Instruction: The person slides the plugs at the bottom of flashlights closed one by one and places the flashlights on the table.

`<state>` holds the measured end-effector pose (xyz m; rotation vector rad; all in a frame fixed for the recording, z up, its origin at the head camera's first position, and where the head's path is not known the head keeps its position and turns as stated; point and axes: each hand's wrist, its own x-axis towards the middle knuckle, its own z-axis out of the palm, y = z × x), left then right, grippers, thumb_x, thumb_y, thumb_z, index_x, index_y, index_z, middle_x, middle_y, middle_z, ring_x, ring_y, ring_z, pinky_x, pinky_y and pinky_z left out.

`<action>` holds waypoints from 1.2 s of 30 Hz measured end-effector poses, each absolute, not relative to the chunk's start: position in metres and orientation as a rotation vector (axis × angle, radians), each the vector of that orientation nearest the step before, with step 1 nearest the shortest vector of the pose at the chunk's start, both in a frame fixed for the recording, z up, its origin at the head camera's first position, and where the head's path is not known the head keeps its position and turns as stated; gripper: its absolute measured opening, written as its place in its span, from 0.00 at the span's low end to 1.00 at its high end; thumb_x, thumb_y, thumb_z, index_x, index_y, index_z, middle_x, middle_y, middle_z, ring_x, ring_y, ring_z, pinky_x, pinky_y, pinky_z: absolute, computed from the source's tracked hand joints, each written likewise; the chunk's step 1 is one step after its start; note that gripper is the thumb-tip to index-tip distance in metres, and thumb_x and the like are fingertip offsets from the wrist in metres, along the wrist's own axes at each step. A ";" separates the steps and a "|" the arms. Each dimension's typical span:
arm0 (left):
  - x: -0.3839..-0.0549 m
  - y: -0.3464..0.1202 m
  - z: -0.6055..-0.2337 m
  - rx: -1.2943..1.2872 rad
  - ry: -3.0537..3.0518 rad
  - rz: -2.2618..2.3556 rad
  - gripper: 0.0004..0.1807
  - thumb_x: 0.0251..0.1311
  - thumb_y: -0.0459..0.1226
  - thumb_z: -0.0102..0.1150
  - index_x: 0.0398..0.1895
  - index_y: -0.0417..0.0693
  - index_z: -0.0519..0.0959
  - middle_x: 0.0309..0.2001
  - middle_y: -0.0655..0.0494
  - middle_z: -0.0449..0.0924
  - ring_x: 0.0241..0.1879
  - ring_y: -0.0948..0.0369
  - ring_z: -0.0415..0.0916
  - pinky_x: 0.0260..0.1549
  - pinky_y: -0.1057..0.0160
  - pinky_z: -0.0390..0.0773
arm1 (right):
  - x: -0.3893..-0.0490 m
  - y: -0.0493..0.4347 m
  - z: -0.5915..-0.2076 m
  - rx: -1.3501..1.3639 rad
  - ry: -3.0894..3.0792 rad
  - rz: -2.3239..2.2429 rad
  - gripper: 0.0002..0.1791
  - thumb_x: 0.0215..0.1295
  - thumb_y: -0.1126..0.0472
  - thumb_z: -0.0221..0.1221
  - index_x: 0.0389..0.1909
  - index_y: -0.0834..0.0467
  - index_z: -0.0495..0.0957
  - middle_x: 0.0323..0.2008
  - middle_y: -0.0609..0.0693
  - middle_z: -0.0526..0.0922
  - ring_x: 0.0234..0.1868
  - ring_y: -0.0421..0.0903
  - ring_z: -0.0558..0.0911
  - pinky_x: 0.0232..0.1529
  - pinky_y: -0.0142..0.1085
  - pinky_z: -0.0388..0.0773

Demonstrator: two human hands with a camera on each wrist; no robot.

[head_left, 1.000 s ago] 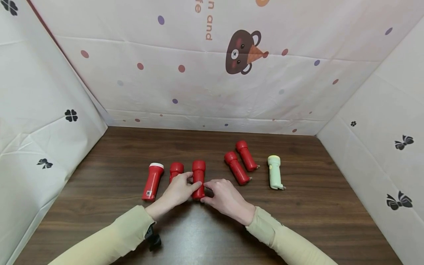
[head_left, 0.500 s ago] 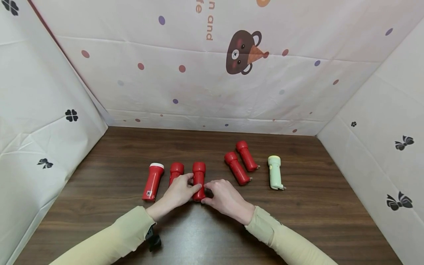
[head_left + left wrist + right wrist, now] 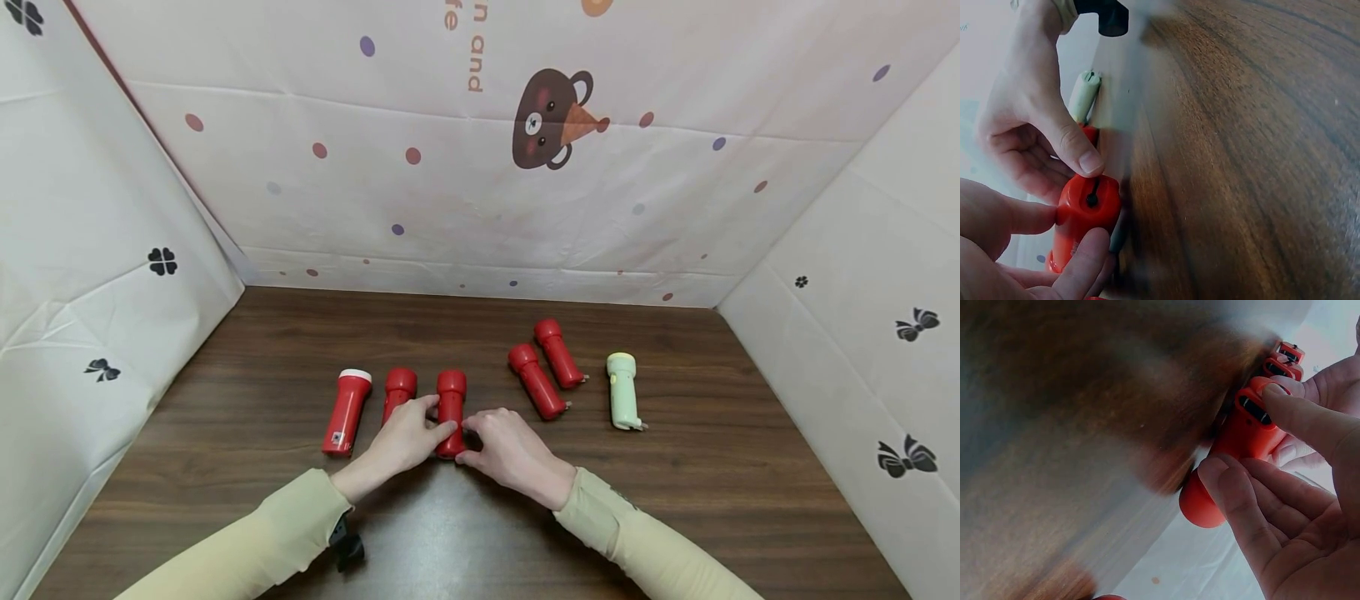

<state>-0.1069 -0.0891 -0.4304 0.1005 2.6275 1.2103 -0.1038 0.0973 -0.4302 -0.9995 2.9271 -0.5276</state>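
Note:
A red flashlight (image 3: 452, 396) lies on the brown table between both hands, its wide head pointing away from me. My left hand (image 3: 402, 437) grips it from the left, thumb across the body. From the right, my right hand (image 3: 510, 446) holds its lower part, thumb at the tail end and fingers along the side. The tail has a dark slot, shown in the right wrist view on the flashlight (image 3: 1235, 440). Partly hidden by my left hand is a second red flashlight (image 3: 400, 385). Further left lies a red flashlight with a white rim (image 3: 348, 412).
Two more red flashlights (image 3: 537, 383) lie slanted side by side beyond my right hand. A pale green flashlight (image 3: 622, 396) is farther right. White printed sheets (image 3: 465, 200) wall off the table's back and sides.
The gripped flashlight has slid slightly toward me, its head now a little nearer. Both hands keep nearly the same place, and the other flashlights have stayed put.

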 end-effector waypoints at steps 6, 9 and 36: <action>-0.106 -0.089 -0.431 0.119 2.645 1.194 0.30 0.66 0.38 0.68 0.68 0.32 0.75 0.50 0.43 0.89 0.41 0.58 0.87 0.41 0.57 0.88 | -0.103 0.098 -0.431 -1.004 2.927 -0.520 0.12 0.59 0.55 0.77 0.38 0.56 0.88 0.28 0.47 0.88 0.27 0.38 0.78 0.30 0.29 0.74; -0.105 -0.088 -0.430 0.128 2.657 1.181 0.30 0.66 0.37 0.69 0.68 0.32 0.75 0.50 0.44 0.89 0.39 0.58 0.86 0.40 0.58 0.87 | -0.103 0.099 -0.431 -1.007 2.928 -0.522 0.12 0.59 0.55 0.76 0.38 0.56 0.88 0.29 0.47 0.88 0.27 0.38 0.78 0.30 0.29 0.75; -0.100 -0.087 -0.424 0.153 2.662 1.173 0.34 0.64 0.36 0.70 0.71 0.32 0.72 0.58 0.38 0.86 0.46 0.53 0.90 0.43 0.56 0.90 | -0.101 0.100 -0.433 -1.014 2.933 -0.530 0.14 0.60 0.57 0.75 0.44 0.58 0.88 0.35 0.48 0.89 0.33 0.40 0.83 0.36 0.32 0.82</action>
